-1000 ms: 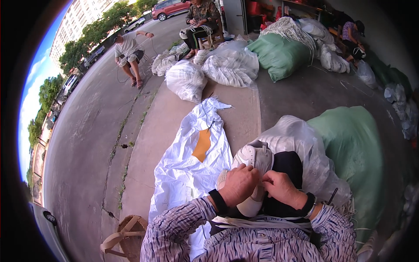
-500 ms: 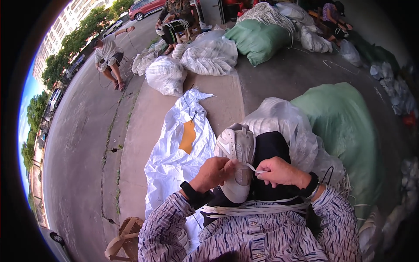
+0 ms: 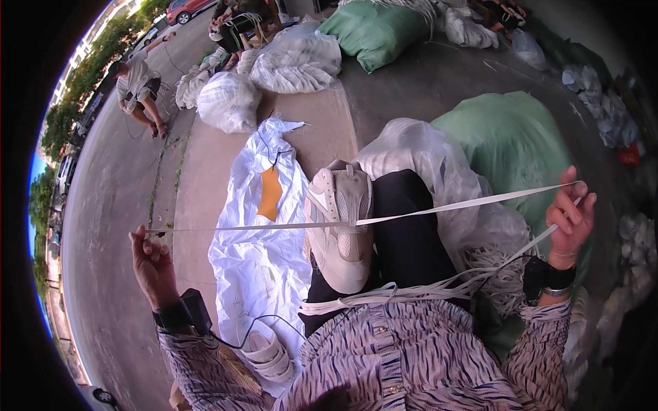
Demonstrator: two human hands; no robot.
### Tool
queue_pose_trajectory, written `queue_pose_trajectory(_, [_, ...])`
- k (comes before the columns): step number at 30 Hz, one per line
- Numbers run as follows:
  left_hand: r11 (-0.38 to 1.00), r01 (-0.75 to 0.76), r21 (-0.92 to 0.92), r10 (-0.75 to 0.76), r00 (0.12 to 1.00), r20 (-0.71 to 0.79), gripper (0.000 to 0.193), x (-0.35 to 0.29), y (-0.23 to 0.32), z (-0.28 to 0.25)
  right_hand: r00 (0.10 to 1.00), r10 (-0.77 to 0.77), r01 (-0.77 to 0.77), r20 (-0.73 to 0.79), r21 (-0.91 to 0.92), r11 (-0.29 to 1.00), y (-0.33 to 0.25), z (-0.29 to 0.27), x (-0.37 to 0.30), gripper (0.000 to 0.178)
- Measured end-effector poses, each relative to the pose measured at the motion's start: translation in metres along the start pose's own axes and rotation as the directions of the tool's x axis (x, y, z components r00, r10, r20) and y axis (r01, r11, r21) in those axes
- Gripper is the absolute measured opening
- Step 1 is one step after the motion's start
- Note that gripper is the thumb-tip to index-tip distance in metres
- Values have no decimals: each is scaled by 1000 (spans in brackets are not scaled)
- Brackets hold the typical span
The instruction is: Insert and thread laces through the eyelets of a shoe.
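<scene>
A beige-white sneaker upper [image 3: 337, 260] lies across my lap, its toe toward me. A flat white shoelace [image 3: 466, 203] passes through the eyelets nearest its opening and stretches taut to both sides. Far out to the left, my left hand [image 3: 153, 266] pinches one end between thumb and fingertips. My right hand [image 3: 571, 216], raised at the right, has the other side of the lace looped over its fingers. A bundle of loose white laces [image 3: 384, 296] rests over my thighs, and one strand runs up toward my right hand.
Beside my left leg a white plastic sheet [image 3: 253, 267] carries an orange-yellow piece [image 3: 270, 194] and stacked shoe uppers [image 3: 269, 353]. Clear bags [image 3: 418, 154] and a green sack [image 3: 510, 133] stand to the right. More filled bags [image 3: 229, 103] and seated people [image 3: 140, 89] are farther off.
Both hands have moved from close over the shoe to far apart, left and right, drawing the lace out straight through the upper. The view has shifted, showing the stacked uppers at lower left.
</scene>
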State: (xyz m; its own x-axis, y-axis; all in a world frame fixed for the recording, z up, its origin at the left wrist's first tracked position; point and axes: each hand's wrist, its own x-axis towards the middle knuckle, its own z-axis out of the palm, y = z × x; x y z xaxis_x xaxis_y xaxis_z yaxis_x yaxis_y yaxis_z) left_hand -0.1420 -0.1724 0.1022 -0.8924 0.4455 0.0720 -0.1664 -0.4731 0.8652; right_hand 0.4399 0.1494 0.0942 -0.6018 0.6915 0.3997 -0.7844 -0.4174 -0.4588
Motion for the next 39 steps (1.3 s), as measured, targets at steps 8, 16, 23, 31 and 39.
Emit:
queue_pose_trajectory(8, [925,-217,313,354,791,-500,30,137,253,-288,912,-379,276,-156,-449,850,-195,-13,-64,53])
queue_pose_trajectory(16, [966,-12,259,147,849,-508,27,142,95,-241,386,-774,-111,-502,-858,502,-340,-20,-202,45])
queue_pose_trajectory(23, [928,86,362,119,853,-508,24,141,148,-315,0,-794,-71,-608,-792,607,-330,-97,-283,34])
queue_pose_trajectory(31, [859,265,438,-110,931,-348,20,117,75,-257,544,-250,-613,-801,-583,533,-62,-135,-75,48])
queue_pose_trajectory(39, [740,466,485,-665,616,422,18,-73,-120,154,885,306,-420,-351,-886,197,196,2,64,10])
